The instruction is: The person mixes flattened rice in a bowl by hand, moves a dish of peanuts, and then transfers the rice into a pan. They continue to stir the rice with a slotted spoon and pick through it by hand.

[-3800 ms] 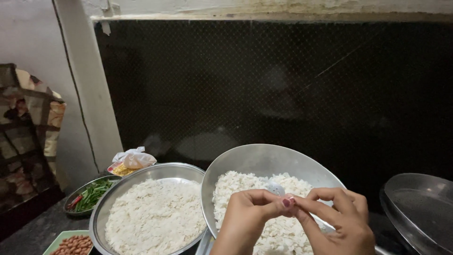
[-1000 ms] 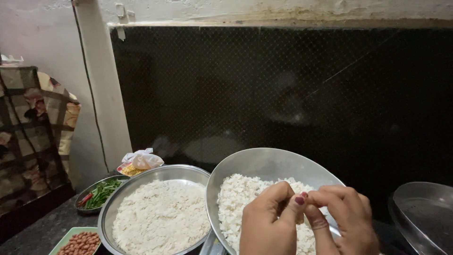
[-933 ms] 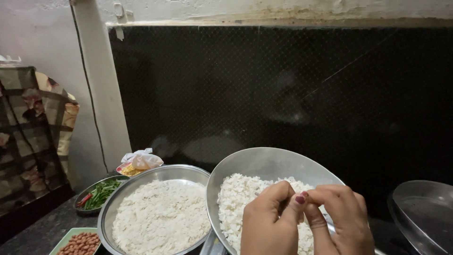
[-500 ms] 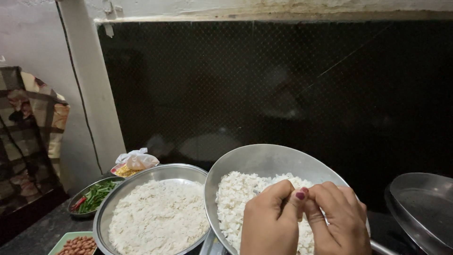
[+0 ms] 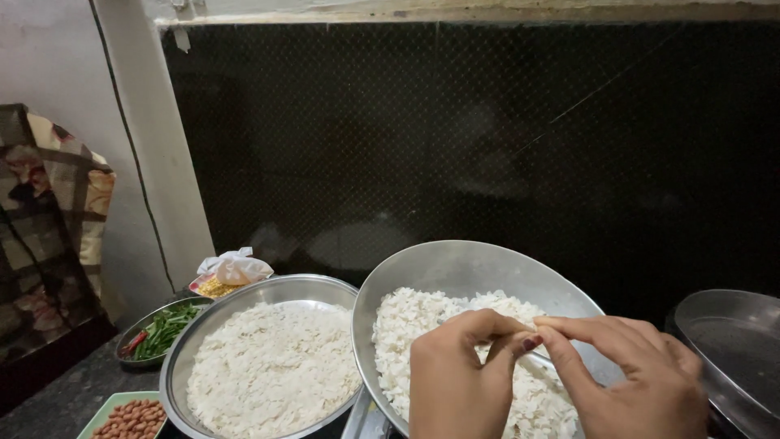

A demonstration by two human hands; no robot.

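My left hand (image 5: 459, 378) and my right hand (image 5: 630, 382) meet fingertip to fingertip over a tilted steel plate (image 5: 455, 268) heaped with white flattened rice (image 5: 414, 325). The fingers of both hands are pinched together, and what they pinch is too small to make out. To the left stands a round steel bowl (image 5: 244, 301) filled with more white flattened rice (image 5: 272, 366).
A small plate of green chillies (image 5: 162, 325) and a green dish of peanuts (image 5: 130, 419) sit at the lower left. A white plastic bag (image 5: 236, 267) rests on a small dish behind the bowl. A steel pan (image 5: 727, 341) stands at the right. A black tiled wall rises behind.
My hands stay pinched together over the tilted plate, shifting slightly. The view has swung a little.
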